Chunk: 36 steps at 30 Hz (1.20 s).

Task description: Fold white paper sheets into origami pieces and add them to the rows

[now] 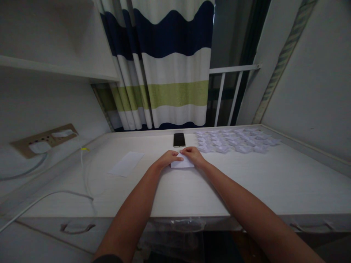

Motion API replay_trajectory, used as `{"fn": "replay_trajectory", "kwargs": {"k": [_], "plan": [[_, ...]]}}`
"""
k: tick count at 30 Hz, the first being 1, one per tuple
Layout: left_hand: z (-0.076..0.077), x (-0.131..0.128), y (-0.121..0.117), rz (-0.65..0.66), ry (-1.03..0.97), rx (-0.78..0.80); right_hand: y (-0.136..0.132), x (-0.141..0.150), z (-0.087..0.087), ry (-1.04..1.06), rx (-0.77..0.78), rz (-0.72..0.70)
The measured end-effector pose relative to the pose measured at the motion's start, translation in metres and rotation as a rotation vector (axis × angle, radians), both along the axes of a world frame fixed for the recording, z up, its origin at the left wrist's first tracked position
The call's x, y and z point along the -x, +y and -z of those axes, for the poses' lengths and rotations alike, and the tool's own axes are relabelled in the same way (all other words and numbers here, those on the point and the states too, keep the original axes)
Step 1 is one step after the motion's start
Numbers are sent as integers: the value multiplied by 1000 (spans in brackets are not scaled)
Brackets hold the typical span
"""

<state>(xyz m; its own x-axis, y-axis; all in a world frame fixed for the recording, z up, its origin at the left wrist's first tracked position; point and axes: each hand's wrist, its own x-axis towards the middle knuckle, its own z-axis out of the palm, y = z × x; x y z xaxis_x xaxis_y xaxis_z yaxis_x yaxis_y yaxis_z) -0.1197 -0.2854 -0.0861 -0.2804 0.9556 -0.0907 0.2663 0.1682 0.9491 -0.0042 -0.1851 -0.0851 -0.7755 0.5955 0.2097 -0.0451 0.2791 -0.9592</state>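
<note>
A partly folded white sheet of paper (182, 164) lies on the desk between my hands, its near edge straight and its top narrowing toward a point. My left hand (168, 158) grips its left side, the thumb lying across the paper. At the upper right, my right hand (192, 155) pinches the paper near its peak, fingers close to the left thumb. The far part of the sheet is hidden behind my fingers. To the left a flat white sheet (127, 163) rests on the desk. Just beyond my hands lies a black phone (179, 140).
Rows of folded white paper pieces (236, 140) sit at the desk's back right. Pale cables (55, 193) run along the left side from a socket panel (45, 140). A striped curtain (175, 69) hangs behind the desk (287, 182). Drawer handles (77, 229) show below the front edge.
</note>
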Motion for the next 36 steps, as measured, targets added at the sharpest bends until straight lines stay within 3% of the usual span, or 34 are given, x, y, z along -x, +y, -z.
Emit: {"fn": "replay_trajectory", "kwargs": {"k": [9, 19, 25, 30, 36], "plan": [[2, -1, 2, 2, -59, 19, 5, 4, 4, -6, -191, 22], [3, -2, 2, -4, -95, -58, 10, 5, 5, 57, -221, 43], [2, -1, 3, -78, 53, -170, 15, 5, 7, 39, -224, 47], [0, -2, 4, -93, 209, -158, 14, 5, 7, 24, -261, 63], [2, 1, 7, -73, 253, -189, 15, 6, 8, 43, -274, 48]]}}
